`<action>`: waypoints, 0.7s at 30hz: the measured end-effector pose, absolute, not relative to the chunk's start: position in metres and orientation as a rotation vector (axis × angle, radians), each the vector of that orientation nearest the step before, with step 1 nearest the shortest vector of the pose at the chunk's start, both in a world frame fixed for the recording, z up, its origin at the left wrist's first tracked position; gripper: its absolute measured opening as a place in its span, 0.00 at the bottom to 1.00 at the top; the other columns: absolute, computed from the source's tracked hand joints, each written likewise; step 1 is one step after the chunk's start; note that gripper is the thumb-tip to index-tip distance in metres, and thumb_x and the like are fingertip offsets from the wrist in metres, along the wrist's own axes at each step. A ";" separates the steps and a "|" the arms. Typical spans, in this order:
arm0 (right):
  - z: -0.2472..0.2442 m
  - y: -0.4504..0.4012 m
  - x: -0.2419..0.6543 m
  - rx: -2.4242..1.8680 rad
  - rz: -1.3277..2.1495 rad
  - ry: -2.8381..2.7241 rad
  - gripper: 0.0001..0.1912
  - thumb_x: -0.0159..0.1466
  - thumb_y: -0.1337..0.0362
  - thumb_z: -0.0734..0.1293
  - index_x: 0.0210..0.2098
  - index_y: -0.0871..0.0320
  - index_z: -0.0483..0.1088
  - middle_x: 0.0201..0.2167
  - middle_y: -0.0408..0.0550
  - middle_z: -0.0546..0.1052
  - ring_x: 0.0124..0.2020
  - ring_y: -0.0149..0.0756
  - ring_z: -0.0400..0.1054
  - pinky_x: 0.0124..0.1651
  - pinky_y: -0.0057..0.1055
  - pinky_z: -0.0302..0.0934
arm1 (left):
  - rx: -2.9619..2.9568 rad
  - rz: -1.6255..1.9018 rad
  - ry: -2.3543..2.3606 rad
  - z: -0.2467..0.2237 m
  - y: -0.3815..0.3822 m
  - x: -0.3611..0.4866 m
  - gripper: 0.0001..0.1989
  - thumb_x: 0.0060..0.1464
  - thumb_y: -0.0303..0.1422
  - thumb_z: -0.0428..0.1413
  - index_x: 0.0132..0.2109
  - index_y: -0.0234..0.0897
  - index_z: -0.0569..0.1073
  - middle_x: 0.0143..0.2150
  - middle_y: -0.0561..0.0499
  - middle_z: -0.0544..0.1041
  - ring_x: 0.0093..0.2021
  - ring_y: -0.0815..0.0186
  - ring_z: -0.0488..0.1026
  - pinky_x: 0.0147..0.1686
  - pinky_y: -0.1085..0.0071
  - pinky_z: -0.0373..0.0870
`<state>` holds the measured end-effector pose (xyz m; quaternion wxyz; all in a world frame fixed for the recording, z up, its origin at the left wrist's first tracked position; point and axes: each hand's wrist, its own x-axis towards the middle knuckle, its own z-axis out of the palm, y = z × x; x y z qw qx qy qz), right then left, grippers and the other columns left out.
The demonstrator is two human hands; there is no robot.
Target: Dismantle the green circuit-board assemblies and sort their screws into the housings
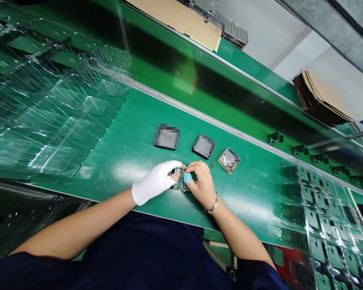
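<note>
A small green circuit board assembly (pixel 180 184) rests on the green bench near its front edge, between my hands. My left hand (pixel 157 180), in a white glove with bare fingertips, grips it from the left. My right hand (pixel 202 182) reaches in from the right, its thumb and fingers pinched together over the board. A blue band wraps a digit of that hand, and a metal bracelet circles the wrist. Whatever small thing the right fingers may hold is hidden. Just beyond that hand lies a small dark reddish piece (pixel 211 164).
Two dark square trays (pixel 166 139) (pixel 203 146) and a yellow-rimmed tray (pixel 229 160) of small metal parts stand beyond my hands. Clear plastic trays (pixel 87 104) fill the left. On the right, a clear tray (pixel 323 217) holds several boards. More assemblies (pixel 275 138) line the back ledge.
</note>
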<state>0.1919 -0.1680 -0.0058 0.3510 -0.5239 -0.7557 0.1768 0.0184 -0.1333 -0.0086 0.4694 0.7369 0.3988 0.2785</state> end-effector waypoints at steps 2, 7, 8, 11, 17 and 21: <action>-0.005 -0.168 0.191 -1.352 0.456 -1.962 0.04 0.60 0.70 0.61 0.32 0.55 0.65 0.34 0.47 0.73 0.38 0.38 0.67 0.46 0.38 0.60 | 1.807 0.687 0.975 -0.009 -0.134 0.019 0.12 0.58 0.35 0.48 0.44 0.36 0.72 0.44 0.48 0.78 0.45 0.62 0.75 0.47 0.65 0.71; -0.007 -0.168 0.191 -1.367 0.603 -1.884 0.04 0.59 0.70 0.61 0.33 0.55 0.65 0.36 0.48 0.72 0.39 0.38 0.67 0.45 0.37 0.61 | 1.773 0.680 1.024 -0.011 -0.132 0.023 0.11 0.58 0.38 0.48 0.41 0.37 0.71 0.39 0.50 0.77 0.41 0.62 0.74 0.44 0.66 0.71; -0.009 -0.167 0.192 -1.360 0.685 -1.827 0.04 0.59 0.69 0.61 0.34 0.55 0.65 0.36 0.48 0.72 0.39 0.37 0.67 0.45 0.37 0.61 | 1.751 0.677 1.040 -0.012 -0.132 0.024 0.11 0.59 0.38 0.48 0.40 0.37 0.70 0.38 0.50 0.77 0.40 0.63 0.74 0.42 0.67 0.71; -0.015 -0.166 0.193 -1.320 0.983 -1.585 0.08 0.60 0.66 0.62 0.40 0.55 0.64 0.36 0.46 0.72 0.38 0.35 0.68 0.44 0.34 0.63 | 1.690 0.695 1.065 -0.012 -0.133 0.027 0.09 0.58 0.36 0.48 0.42 0.37 0.67 0.38 0.51 0.75 0.39 0.65 0.74 0.40 0.68 0.71; -0.015 -0.166 0.189 -1.341 1.024 -1.554 0.08 0.59 0.67 0.61 0.39 0.55 0.64 0.36 0.44 0.70 0.39 0.34 0.66 0.47 0.34 0.62 | 2.037 0.791 1.263 -0.012 -0.139 0.034 0.13 0.52 0.29 0.50 0.46 0.35 0.66 0.44 0.44 0.74 0.47 0.57 0.72 0.50 0.57 0.69; -0.021 -0.165 0.198 -1.316 1.070 -1.460 0.10 0.63 0.62 0.60 0.43 0.55 0.63 0.41 0.48 0.72 0.42 0.36 0.68 0.50 0.38 0.63 | 2.107 0.881 1.266 -0.008 -0.136 0.028 0.15 0.53 0.32 0.50 0.48 0.35 0.66 0.47 0.41 0.74 0.51 0.54 0.72 0.54 0.53 0.66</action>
